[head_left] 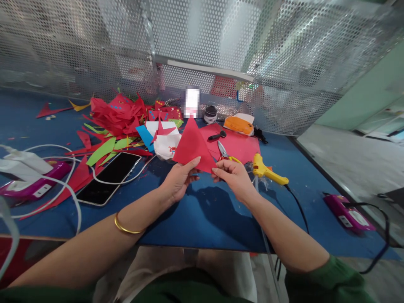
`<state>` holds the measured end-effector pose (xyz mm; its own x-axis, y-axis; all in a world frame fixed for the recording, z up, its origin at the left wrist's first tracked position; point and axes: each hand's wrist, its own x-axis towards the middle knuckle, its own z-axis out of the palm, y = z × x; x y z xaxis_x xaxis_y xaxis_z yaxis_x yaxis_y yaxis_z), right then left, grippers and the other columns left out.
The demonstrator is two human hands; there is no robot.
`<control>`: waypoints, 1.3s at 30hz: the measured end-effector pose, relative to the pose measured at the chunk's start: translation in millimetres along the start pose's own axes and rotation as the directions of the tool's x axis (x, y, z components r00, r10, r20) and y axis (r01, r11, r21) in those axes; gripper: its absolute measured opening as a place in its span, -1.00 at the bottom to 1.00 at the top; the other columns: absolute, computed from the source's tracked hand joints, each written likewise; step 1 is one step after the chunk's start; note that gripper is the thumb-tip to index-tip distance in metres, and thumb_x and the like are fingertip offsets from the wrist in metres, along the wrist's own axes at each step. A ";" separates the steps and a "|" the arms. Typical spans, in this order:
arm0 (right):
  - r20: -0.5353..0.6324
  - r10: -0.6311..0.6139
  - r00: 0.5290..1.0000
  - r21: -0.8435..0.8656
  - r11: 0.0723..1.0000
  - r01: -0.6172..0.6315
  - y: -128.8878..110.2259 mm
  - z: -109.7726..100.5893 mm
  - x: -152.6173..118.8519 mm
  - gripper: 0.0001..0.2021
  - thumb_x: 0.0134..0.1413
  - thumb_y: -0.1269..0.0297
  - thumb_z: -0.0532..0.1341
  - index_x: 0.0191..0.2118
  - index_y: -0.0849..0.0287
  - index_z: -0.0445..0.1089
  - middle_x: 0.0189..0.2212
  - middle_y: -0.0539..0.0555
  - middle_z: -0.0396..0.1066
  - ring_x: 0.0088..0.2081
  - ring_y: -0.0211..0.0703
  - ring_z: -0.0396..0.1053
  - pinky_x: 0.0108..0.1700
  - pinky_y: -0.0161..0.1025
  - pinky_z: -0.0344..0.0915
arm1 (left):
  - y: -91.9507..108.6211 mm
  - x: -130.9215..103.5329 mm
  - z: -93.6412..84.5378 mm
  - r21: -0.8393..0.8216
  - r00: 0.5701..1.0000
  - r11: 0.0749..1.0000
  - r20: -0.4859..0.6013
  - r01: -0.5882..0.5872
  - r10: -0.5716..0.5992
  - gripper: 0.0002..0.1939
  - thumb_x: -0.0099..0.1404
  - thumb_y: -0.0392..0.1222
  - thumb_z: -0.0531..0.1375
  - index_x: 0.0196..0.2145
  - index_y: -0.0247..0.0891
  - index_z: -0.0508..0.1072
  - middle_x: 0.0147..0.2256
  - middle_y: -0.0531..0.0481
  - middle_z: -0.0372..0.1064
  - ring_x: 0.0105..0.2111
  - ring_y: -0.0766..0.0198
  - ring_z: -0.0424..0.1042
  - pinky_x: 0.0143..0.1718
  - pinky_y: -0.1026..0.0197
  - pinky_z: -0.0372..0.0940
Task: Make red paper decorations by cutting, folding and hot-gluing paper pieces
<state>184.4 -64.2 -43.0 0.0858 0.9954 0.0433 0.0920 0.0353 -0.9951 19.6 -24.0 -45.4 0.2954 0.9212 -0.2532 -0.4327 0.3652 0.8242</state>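
A folded red paper triangle [193, 145] is held up over the blue table, its tip pointing away from me. My left hand [179, 180] pinches its lower left edge, thumb on top and fingers beneath. At the lower right corner, my right hand [234, 176] grips the paper between thumb and fingers. Just beyond the right hand lie scissors [223, 150] with yellow and red handles, partly on a flat red sheet [244, 145]. A black-handled tool [217, 135] rests on that sheet too.
Red paper pieces [118, 115] and green scraps [102, 151] pile up at the left, near a black phone [110, 179], white cables and a purple power strip [34, 185]. A yellow glue gun [268, 170] and another purple strip [349, 213] lie right. Perforated metal [202, 38] stands behind.
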 end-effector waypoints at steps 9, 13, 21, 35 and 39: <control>0.041 0.007 0.999 -0.118 0.993 -0.002 1.6 1.3 -1.8 -0.80 -0.02 0.11 0.30 -0.47 0.11 0.41 -0.58 -0.02 0.48 -0.51 -0.21 0.44 -0.35 -0.21 0.41 | 1.1 1.4 -2.5 0.024 0.994 0.996 -0.062 -0.084 0.085 -0.62 -0.14 -0.07 0.51 -0.40 -0.32 0.55 -0.41 -0.03 0.53 -0.48 0.35 0.41 -0.54 0.34 0.23; 0.047 -0.030 0.998 -0.179 0.983 0.038 1.3 2.5 -1.9 -0.84 0.01 0.14 0.28 -0.47 0.09 0.40 -0.57 -0.03 0.48 -0.49 -0.17 0.46 -0.33 -0.17 0.42 | -1.8 0.3 -3.1 0.079 0.999 0.996 0.024 -0.029 0.027 -0.63 -0.11 -0.08 0.50 -0.38 -0.34 0.58 -0.37 -0.10 0.55 -0.44 0.29 0.46 -0.56 0.33 0.25; 0.073 -0.020 0.997 -0.207 0.978 0.035 1.4 2.0 -0.8 -0.84 0.02 0.17 0.29 -0.49 0.07 0.38 -0.57 -0.03 0.49 -0.49 -0.15 0.47 -0.33 -0.16 0.41 | 0.5 2.3 -3.9 0.045 1.000 0.999 -0.014 -0.007 0.007 -0.76 0.00 -0.15 0.44 -0.37 -0.31 0.57 -0.39 -0.10 0.57 -0.51 0.31 0.47 -0.64 0.35 0.30; 0.092 -0.026 0.995 -0.208 0.977 0.044 -3.3 1.9 -4.1 -0.84 0.03 0.20 0.27 -0.49 0.09 0.38 -0.58 -0.03 0.49 -0.51 -0.17 0.47 -0.35 -0.19 0.41 | -0.4 3.3 -5.5 0.227 0.976 0.949 0.024 -0.218 0.218 -0.65 -0.06 -0.05 0.47 -0.41 -0.34 0.55 -0.49 -0.07 0.51 -0.55 0.27 0.43 -0.66 0.31 0.29; 0.117 0.022 0.993 -0.220 0.975 0.004 -1.0 1.1 -3.4 -0.85 0.05 0.22 0.24 -0.47 0.13 0.38 -0.56 -0.03 0.49 -0.52 -0.24 0.46 -0.37 -0.27 0.40 | 2.5 4.9 -6.2 0.142 0.992 0.983 -0.027 -0.115 0.120 -0.73 -0.03 -0.12 0.46 -0.48 -0.35 0.53 -0.50 -0.08 0.52 -0.57 0.30 0.44 -0.74 0.38 0.13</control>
<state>182.9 -67.5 -42.2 -0.0284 0.9995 0.0106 0.3086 0.0189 -0.9510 14.7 -17.7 -47.8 0.2187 0.9616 -0.1661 -0.3386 0.2344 0.9113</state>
